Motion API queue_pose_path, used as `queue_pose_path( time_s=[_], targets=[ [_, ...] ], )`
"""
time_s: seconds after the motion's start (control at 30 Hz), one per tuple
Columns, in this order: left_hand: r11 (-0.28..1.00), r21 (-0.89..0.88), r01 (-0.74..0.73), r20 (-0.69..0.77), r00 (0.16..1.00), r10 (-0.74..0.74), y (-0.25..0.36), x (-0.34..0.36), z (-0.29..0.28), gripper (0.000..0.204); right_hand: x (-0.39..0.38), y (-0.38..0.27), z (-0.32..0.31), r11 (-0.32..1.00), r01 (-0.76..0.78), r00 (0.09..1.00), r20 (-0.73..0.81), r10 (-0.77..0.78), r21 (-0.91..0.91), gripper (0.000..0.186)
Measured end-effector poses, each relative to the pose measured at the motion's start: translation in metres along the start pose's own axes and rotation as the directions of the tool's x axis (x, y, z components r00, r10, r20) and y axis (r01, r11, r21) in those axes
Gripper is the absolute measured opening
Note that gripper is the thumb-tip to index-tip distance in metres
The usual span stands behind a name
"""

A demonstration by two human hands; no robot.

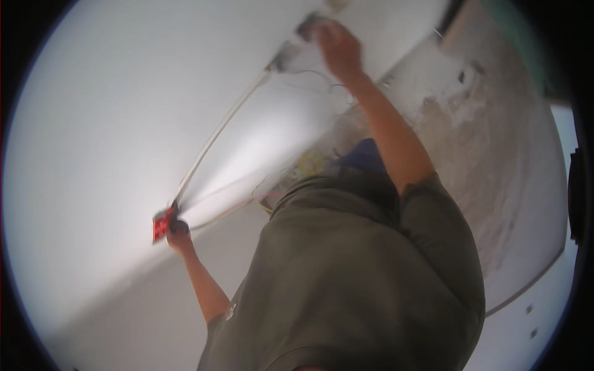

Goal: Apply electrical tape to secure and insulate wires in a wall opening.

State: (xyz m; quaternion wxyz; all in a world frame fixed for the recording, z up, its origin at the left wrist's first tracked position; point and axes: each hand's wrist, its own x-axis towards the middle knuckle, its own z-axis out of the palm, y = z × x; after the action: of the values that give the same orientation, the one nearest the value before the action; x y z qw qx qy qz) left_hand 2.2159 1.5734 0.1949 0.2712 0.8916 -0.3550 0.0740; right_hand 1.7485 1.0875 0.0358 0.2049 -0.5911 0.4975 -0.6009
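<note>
Gripping a small red tool point(162, 226), the left hand point(178, 235) is clenched against the white ceiling point(124, 93). Right hand point(337, 43), raised, closes on a grey block point(307, 26); cord point(216, 136) runs between them.

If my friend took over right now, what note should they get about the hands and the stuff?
Left hand: holds a small red tool against the white surface.
Right hand: raised, pressing a grey block on that surface; grip unclear.
White cords run between the two hands.
Done: cords stretched along the surface.
Left: cannot tell from this view.
</note>
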Motion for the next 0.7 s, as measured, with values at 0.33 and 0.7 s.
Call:
queue_pose_path(
  time_s=[0.33,0.7],
  targets=[
    [0.876,-0.379,0.299,-0.105,0.927,-0.361,0.063,-0.012,0.014,0.03,0.014,0.012,-0.02,0.882,-0.432,0.877,0.317,0.362,0.188,0.037],
    [0.691,-0.553,0.465,0.121,0.866,-0.485,0.071,0.009,-0.008,0.019,0.019,0.117,-0.024,0.952,-0.246,0.954,0.219,0.205,0.181,0.031]
  ],
)
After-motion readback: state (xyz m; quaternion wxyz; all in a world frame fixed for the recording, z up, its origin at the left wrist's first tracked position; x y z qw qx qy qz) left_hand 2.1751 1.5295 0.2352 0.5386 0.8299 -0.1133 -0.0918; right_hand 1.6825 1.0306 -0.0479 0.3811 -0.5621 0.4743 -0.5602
